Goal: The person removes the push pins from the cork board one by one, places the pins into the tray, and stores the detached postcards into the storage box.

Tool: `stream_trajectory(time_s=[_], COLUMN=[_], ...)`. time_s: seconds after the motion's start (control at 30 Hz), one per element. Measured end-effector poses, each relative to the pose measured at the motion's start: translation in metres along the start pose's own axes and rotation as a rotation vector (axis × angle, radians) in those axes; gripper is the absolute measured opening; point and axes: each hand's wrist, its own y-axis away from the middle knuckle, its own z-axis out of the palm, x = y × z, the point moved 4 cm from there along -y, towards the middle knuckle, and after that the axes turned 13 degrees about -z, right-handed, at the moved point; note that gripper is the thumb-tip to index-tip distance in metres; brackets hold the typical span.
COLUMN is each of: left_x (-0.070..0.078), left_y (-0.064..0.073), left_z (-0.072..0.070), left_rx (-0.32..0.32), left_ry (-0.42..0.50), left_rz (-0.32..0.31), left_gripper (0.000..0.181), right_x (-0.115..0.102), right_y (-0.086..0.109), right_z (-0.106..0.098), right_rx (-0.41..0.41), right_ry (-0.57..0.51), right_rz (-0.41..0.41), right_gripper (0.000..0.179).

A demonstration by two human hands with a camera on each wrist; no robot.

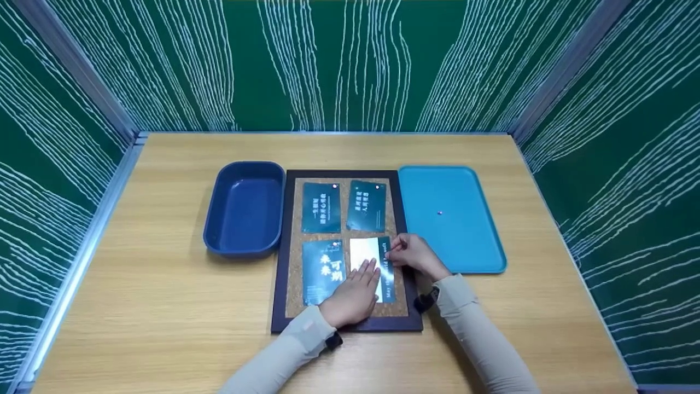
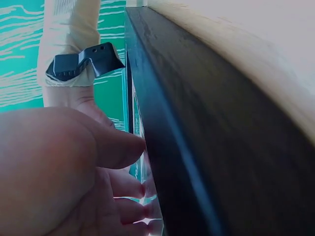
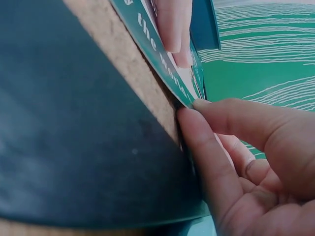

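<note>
A white and dark green printed card (image 1: pixel 361 249) lies on the lower right of a cork board (image 1: pixel 294 262) with a dark frame. My left hand (image 1: pixel 354 293) rests on this card with its fingers extended. In the left wrist view, the thumb (image 2: pixel 118 147) is beside the frame's side. My right hand (image 1: pixel 418 254) pinches the card's right edge near its top corner between thumb and forefinger, as the right wrist view shows up close. Three green cards, the upper left one (image 1: pixel 314 210) among them, lie on the cork, each with a small pin near its upper right corner.
Left of the board stands a deep blue bin (image 1: pixel 244 249). A flat light blue tray (image 1: pixel 465 241) lies at the right, against the board's frame, with one small pin (image 1: pixel 439 213) on it. Green walls with white lines border the wooden table (image 1: pixel 164 306).
</note>
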Motion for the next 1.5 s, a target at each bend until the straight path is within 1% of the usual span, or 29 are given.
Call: stream_trajectory(time_s=[0.2,0.4,0.57,0.73,0.83,0.93,1.13,1.23,1.4,1.5], left_x=[-0.002,-0.003,-0.008,-0.018,-0.028,-0.04,-0.064,-0.077,-0.103,-0.122], left_y=[0.0,0.0,-0.002,-0.006,-0.009,-0.011,-0.013,-0.013,-0.011,-0.008], left_z=[0.0,-0.005,-0.013,-0.022,-0.029,-0.037,-0.055,-0.065,-0.081,-0.091], left_rx=[-0.022,-0.031,-0.013,0.007,0.01,0.016,0.049,0.07,0.125,0.181], left_ry=[0.058,0.148,0.211,0.247,0.302,0.371,0.512,0.565,0.667,0.742], left_rz=[0.006,0.033,0.056,0.071,0.076,0.067,0.057,0.054,0.014,-0.005], left_gripper=[0.058,0.059,0.056,0.056,0.055,0.056,0.056,0.055,0.055,0.055], right_x=[0.001,0.002,0.001,0.001,0.001,0.001,-0.001,-0.002,-0.001,-0.002], right_y=[-0.002,-0.001,-0.001,-0.001,-0.001,-0.001,0.0,-0.001,-0.001,0.001], right_z=[0.0,0.001,0.001,0.002,0.002,0.002,0.001,0.001,0.001,0.001], right_rx=[-0.003,-0.002,0.0,0.001,-0.001,0.006,0.01,0.015,0.016,0.014], right_ry=[0.018,0.012,0.01,0.012,0.011,-0.001,-0.003,0.003,0.001,-0.009], right_rz=[-0.001,0.006,0.003,-0.004,-0.008,0.003,0.035,0.047,0.051,0.041], right_gripper=[0.014,0.014,0.014,0.013,0.015,0.018,0.018,0.017,0.016,0.015])
